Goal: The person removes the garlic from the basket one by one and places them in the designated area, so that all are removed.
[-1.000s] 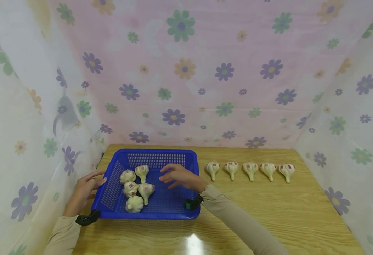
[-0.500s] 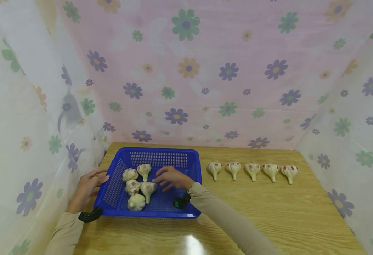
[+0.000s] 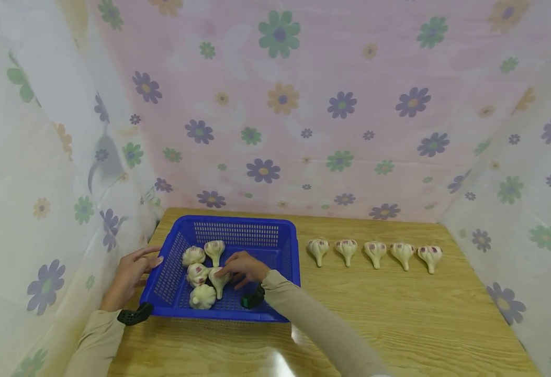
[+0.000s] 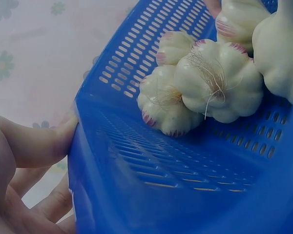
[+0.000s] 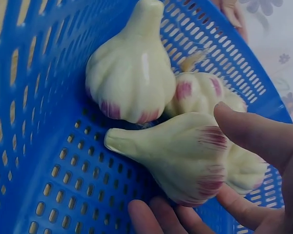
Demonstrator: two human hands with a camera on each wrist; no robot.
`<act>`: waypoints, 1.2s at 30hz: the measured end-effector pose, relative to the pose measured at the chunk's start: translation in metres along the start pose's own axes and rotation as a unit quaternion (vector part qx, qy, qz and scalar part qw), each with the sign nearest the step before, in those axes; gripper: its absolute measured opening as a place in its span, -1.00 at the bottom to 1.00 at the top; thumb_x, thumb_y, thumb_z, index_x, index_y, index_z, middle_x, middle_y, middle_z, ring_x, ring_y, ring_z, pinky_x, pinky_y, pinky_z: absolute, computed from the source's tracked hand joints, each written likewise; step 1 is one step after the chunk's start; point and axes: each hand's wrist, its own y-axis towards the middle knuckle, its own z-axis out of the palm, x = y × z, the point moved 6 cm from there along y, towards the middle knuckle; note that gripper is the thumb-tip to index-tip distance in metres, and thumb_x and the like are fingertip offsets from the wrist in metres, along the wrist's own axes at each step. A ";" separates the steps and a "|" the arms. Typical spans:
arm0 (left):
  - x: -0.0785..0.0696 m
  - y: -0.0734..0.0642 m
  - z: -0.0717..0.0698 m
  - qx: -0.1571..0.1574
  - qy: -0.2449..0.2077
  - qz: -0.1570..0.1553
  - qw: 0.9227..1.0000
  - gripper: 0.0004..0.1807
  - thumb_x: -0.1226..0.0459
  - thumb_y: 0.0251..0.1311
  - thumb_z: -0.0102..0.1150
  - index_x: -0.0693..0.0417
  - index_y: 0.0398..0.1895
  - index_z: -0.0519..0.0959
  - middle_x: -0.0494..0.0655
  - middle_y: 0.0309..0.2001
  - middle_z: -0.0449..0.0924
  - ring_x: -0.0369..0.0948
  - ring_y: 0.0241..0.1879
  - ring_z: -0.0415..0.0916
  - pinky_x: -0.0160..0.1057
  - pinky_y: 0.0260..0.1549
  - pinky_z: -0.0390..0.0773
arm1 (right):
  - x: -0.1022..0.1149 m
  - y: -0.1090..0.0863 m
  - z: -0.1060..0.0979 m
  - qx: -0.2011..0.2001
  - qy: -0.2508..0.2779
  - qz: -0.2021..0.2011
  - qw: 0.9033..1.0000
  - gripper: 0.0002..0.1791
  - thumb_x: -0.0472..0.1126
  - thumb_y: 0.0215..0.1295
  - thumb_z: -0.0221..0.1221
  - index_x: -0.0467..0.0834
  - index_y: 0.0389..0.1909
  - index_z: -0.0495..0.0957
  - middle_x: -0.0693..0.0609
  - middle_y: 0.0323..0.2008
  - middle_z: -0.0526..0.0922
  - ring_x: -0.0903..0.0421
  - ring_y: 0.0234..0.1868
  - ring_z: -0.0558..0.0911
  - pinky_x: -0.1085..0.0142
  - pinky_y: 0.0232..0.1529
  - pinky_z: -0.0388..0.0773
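In the head view, a blue plastic basket point(image 3: 235, 219) with slotted walls holds several garlic bulbs point(image 3: 202, 297) grouped at its left side. My left hand point(image 3: 128, 276) grips the basket's left rim; in the left wrist view the thumb lies at the rim and the fingers sit against the outer wall. Reaching inside the basket, my right hand point(image 3: 247, 269) has its thumb and fingers around one garlic bulb point(image 5: 180, 158), which lies on its side with its stem pointing away from the palm. Another bulb point(image 5: 132, 73) stands beside it, stem up.
Several more garlic bulbs point(image 3: 375, 253) lie in a row on the wooden table point(image 3: 388, 314) to the basket's right, stems toward the near edge. Flower-patterned cloth point(image 3: 280, 131) encloses the table at the back and both sides.
My right hand has moved left inside the basket, from beside the bulbs to the nearest one, and its fingers have come around it. My left hand has stayed at the rim.
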 end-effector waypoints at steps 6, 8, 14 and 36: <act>0.000 0.000 0.000 0.000 -0.002 0.000 1.000 -0.39 0.21 0.27 0.10 0.15 0.37 0.25 -0.23 -0.33 0.59 -0.24 -0.36 0.55 -0.20 -0.36 0.59 | -0.002 0.008 0.005 -0.015 -0.012 0.002 1.000 -0.60 -0.20 -0.06 0.45 -0.15 -0.20 0.52 -0.09 -0.45 0.53 -0.13 -0.34 0.58 0.05 -0.38 0.60; 0.000 0.000 0.000 -0.002 -0.005 -0.001 1.000 -0.39 0.21 0.26 0.11 0.15 0.36 0.26 -0.24 -0.35 0.60 -0.25 -0.37 0.56 -0.20 -0.38 0.59 | -0.002 0.010 0.007 -0.011 -0.010 -0.001 1.000 -0.62 -0.21 -0.06 0.45 -0.14 -0.21 0.52 -0.07 -0.45 0.51 -0.09 -0.39 0.57 0.06 -0.38 0.60; 0.000 0.000 0.000 -0.007 -0.006 0.000 1.000 -0.39 0.22 0.26 0.10 0.15 0.37 0.26 -0.24 -0.37 0.60 -0.25 -0.38 0.56 -0.20 -0.38 0.60 | -0.002 0.010 0.010 0.007 -0.002 -0.009 1.000 -0.61 -0.26 -0.05 0.42 -0.17 -0.17 0.54 -0.05 -0.37 0.53 0.02 -0.44 0.53 0.07 -0.37 0.61; 0.001 0.000 0.000 0.001 -0.016 0.001 1.000 -0.38 0.20 0.26 0.14 0.13 0.37 0.26 -0.27 -0.35 0.61 -0.25 -0.37 0.58 -0.19 -0.38 0.60 | 0.004 -0.003 -0.011 0.074 0.048 -0.077 0.993 -0.64 -0.38 0.01 0.32 -0.19 -0.10 0.59 -0.12 -0.37 0.69 -0.03 -0.42 0.66 0.00 -0.22 0.59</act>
